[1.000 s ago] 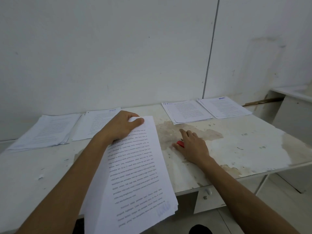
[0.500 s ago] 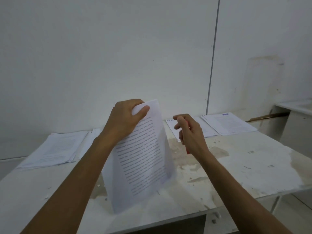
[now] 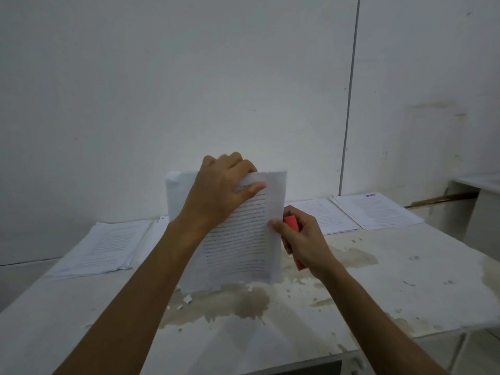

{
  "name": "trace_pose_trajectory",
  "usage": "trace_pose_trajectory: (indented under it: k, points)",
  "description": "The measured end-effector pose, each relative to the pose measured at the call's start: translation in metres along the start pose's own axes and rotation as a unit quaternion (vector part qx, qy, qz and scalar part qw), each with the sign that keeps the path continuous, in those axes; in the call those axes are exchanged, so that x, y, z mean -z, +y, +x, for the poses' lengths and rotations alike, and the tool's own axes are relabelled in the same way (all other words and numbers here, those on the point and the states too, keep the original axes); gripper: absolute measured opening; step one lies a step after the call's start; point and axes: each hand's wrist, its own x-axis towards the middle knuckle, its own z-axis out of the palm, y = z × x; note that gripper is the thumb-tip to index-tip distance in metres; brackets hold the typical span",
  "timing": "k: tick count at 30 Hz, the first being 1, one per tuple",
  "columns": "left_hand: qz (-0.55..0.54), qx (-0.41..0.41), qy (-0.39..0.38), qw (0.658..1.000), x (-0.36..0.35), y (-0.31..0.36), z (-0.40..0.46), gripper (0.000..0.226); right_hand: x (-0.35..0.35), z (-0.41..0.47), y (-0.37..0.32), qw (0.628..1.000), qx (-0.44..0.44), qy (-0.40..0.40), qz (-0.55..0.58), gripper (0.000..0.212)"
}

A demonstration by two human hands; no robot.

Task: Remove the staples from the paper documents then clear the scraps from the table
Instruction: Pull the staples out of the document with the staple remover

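Several stacks of printed sheets lay along the far edge of the table [image 3: 405, 301], the thickest pile [image 3: 102, 246] at far left, slightly fanned. Toward the middle, the left hand [image 3: 221, 193] gripped the top edge of a stapled document [image 3: 240, 239], fingers curled over the back and thumb pressed on the front, holding it upright above the worn tabletop. The sheets looked thin and limp, their lower edge bowing. Small torn scraps [image 3: 187, 299] lay just below it on the bare brown patch where the white coating had flaked. Just right of the document, the right hand [image 3: 305, 244] was closed round a red staple remover [image 3: 292, 226] — a smooth, blocky plastic tool — with its thumb touching the paper's edge. No staple was visible. The step looked like lining up the tool; next it would need its tip slid under the staple. Two more flat documents [image 3: 376, 211] lay far right.
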Motion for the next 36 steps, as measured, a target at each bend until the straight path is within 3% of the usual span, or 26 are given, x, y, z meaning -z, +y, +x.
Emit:
trace_pose_trajectory:
  k: [2, 4, 7, 9, 12, 18, 22, 28, 36]
  points:
    - [0.064, 0.045, 0.09, 0.993, 0.0, -0.008, -0.011, 0.046, 0.0, 0.001, -0.002, 1.0, 0.0, 0.014, 0.022, 0.009]
    - [0.075, 0.159, 0.174, 0.969, -0.001, -0.017, -0.031, 0.066, 0.002, 0.002, -0.003, 0.999, 0.001, 0.02, 0.03, 0.009]
    - [-0.1, 0.357, 0.21, 0.905, -0.006, -0.024, -0.063, 0.092, 0.006, 0.004, -0.004, 0.999, 0.001, 0.023, 0.036, 0.008]
    - [-0.238, 0.427, 0.168, 0.856, -0.013, -0.027, -0.078, 0.085, 0.007, 0.006, -0.005, 0.999, -0.002, 0.024, 0.033, 0.008]
    - [-0.286, 0.439, 0.107, 0.845, -0.025, -0.029, -0.086, 0.055, 0.009, 0.011, -0.008, 0.999, 0.001, 0.026, 0.02, 0.009]
    - [-0.317, 0.451, 0.157, 0.819, -0.029, -0.021, -0.08, 0.029, 0.009, 0.021, -0.014, 0.998, 0.029, 0.057, 0.004, 0.013]
    - [-0.316, 0.447, 0.171, 0.819, -0.028, -0.018, -0.083, 0.026, 0.01, 0.021, -0.011, 0.997, 0.046, 0.06, -0.004, 0.009]
    - [-0.329, 0.492, 0.108, 0.799, -0.053, -0.005, -0.134, 0.032, 0.005, -0.005, 0.032, 0.999, -0.018, 0.02, -0.045, 0.008]
    - [-0.348, 0.496, 0.084, 0.791, -0.057, -0.004, -0.136, 0.025, 0.004, -0.003, 0.041, 0.996, -0.033, 0.04, -0.076, 0.018]
